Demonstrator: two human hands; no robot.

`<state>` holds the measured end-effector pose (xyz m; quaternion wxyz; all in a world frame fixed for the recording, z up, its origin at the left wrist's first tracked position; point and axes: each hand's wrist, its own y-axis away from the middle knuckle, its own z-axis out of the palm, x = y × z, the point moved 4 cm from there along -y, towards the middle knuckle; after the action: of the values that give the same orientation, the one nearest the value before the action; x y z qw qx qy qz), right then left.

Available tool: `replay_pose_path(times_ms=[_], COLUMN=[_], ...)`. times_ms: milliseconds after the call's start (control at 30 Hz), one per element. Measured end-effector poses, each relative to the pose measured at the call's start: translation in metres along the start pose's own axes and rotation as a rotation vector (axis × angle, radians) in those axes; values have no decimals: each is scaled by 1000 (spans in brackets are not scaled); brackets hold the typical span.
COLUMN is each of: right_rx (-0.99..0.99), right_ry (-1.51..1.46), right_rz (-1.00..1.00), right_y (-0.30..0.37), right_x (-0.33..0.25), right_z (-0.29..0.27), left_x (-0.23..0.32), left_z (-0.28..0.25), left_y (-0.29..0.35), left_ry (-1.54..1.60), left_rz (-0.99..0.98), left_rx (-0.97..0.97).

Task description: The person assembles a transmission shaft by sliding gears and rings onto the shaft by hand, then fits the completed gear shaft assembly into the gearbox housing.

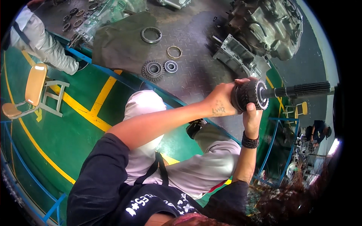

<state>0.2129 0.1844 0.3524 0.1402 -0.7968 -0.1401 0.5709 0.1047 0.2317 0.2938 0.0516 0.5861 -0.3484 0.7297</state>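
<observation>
A splined transmission shaft [301, 89] with dark toothed gears [252, 95] stacked on one end is held up over the bench's right front edge. Its bare splined end points to the right. My left hand [222, 98] is closed around the left side of the gear stack, its back toward me and its fingertips partly hidden. My right hand [252, 116], below a dark bead bracelet on the wrist, grips the stack from underneath with the thumb against the toothed rim. Both hands touch the same gear assembly.
On the metal bench [192, 34] lie a toothed ring [151, 35], a thin brass-coloured ring [174, 52], a gear [152, 70] and a ball bearing [171, 66]. Metal housings [271, 30] stand at the right. A person's legs [52, 49] and a chair [36, 84] are at the left.
</observation>
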Motion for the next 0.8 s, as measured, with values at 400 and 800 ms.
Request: replay_pose_path(times_ms=[400, 800], right_rx=[412, -561], right_ry=[325, 1203], right_rz=[-868, 328], right_y=[54, -146], right_x=[-160, 27], right_z=[50, 205], left_x=[29, 32], left_z=[-6, 16], left_y=[22, 9], left_ry=[35, 308], left_rz=[-32, 110], left_rx=[-28, -66])
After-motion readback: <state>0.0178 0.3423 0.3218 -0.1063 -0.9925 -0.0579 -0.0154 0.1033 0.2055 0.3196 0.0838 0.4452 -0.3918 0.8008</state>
